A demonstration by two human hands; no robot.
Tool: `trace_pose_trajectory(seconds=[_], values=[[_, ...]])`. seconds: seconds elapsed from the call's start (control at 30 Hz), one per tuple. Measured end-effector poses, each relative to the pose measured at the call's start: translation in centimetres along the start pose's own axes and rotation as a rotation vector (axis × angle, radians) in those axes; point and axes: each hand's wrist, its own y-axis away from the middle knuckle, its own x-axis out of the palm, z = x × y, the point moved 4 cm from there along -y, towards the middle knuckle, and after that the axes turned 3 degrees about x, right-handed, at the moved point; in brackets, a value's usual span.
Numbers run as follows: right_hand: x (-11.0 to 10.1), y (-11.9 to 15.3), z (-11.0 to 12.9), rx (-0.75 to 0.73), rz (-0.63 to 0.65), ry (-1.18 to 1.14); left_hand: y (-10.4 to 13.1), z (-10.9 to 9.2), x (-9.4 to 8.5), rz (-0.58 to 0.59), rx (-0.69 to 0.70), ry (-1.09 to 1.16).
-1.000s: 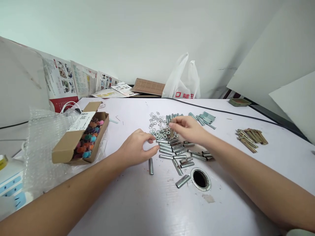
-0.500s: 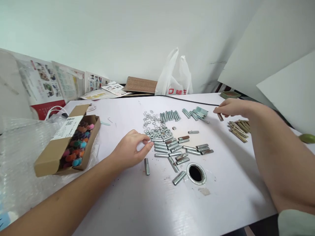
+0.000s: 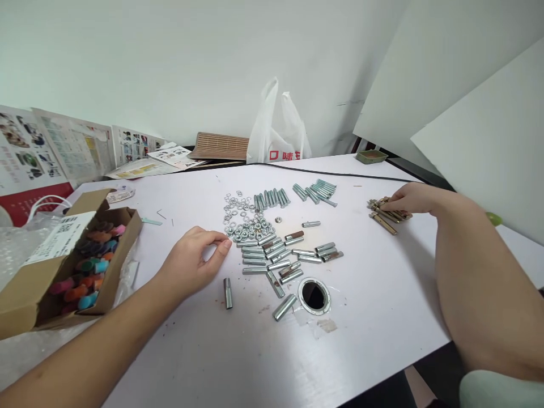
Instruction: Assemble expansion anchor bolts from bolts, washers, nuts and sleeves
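Observation:
My left hand (image 3: 193, 258) rests on the white table with loosely bent fingers and nothing visible in it. Its fingertips lie beside a cluster of nuts (image 3: 250, 230) and shiny metal sleeves (image 3: 255, 256). At the right, my right hand (image 3: 414, 198) reaches over a pile of brass-coloured metal pieces (image 3: 385, 225), fingers pinched at its top; the fingertips partly hide what they grip. Thin washers (image 3: 238, 204) lie behind the nuts. Two groups of silver bolts (image 3: 271, 199) are laid farther back. One sleeve (image 3: 228, 293) stands apart, near my left wrist.
A round hole with a metal rim (image 3: 314, 296) opens in the table (image 3: 238, 357). An open cardboard box (image 3: 127, 238) of colourful caps sits at left. A white plastic bag (image 3: 272, 133), a black cable (image 3: 314, 170) and a small green tray (image 3: 371, 157) are at the back.
My right hand has moved from the open table, where it held a small brownish metal piece, onto the brass-coloured pile. My left hand stays beside the nuts. The view has shifted right.

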Motion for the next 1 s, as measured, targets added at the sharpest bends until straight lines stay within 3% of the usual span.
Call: trace_pose_trajectory(seconds=[0.1,0.3,0.47,0.63,0.83,1.0], values=[[0.2,0.4,-0.2,0.099,0.146,-0.004,0.1,0.1,0.0,0.01,-0.023,0.003],[-1.0,1.4,1.0,0.119,0.013,-0.065,0.3,0.1,0.2,0.015,-0.028,0.0],[-0.3,3.4,6.3,-0.05,-0.129,-0.167,0.3,-0.3,0.2,0.008,0.013,0.005],[2.9,5.3,11.3,-0.273,0.069,-0.128,0.6,0.1,-0.5,-0.036,-0.206,-0.052],[5.5,3.3,11.1,-0.249,0.11,-0.006,0.8,-0.6,-1.4,-0.097,-0.276,-0.108],[4.6,3.5,10.6,-0.298,0.167,-0.063,0.8,-0.8,-1.6,-0.078,-0.34,-0.209]])
